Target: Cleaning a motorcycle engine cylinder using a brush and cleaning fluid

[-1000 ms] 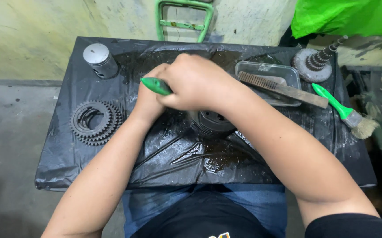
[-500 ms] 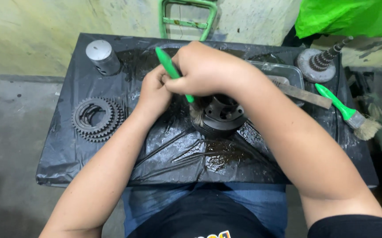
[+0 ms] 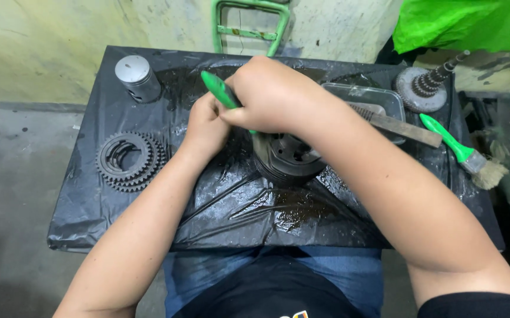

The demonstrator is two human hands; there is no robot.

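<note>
while the right hand [image 3: 272,97] curls into a tight fist round the green handle of a brush [image 3: 219,89], the handle slants up and away to the left, which likely keeps the hidden bristle end pointed down into the dark round engine part [image 3: 287,158]. that part sits on the black plastic sheet [image 3: 149,218] directly under the fist, near the middle of the table. the left hand [image 3: 206,126] presses against the near-left side of the engine part with its fingers folded in; it seems to brace the piece so it does not slide on the oily sheet, though whether it grips the piece or only leans on it i cannot tell.

left of the engine part lies a stack of toothed rings [image 3: 130,160], and beyond those, at the far left corner of the sheet, stands a silver piston [image 3: 137,76]. right of the engine part a clear shallow tray [image 3: 378,97] holds one end of a wire brush with a wooden handle [image 3: 405,126]. farther right lies a second green-handled paint brush [image 3: 464,154], and behind it a geared shaft [image 3: 428,88] stands upright. a bright green cloth or bag [image 3: 467,23] hangs at the far right, and a green metal frame [image 3: 249,26] leans on the wall behind. no labels or signs are readable anywhere.
</note>
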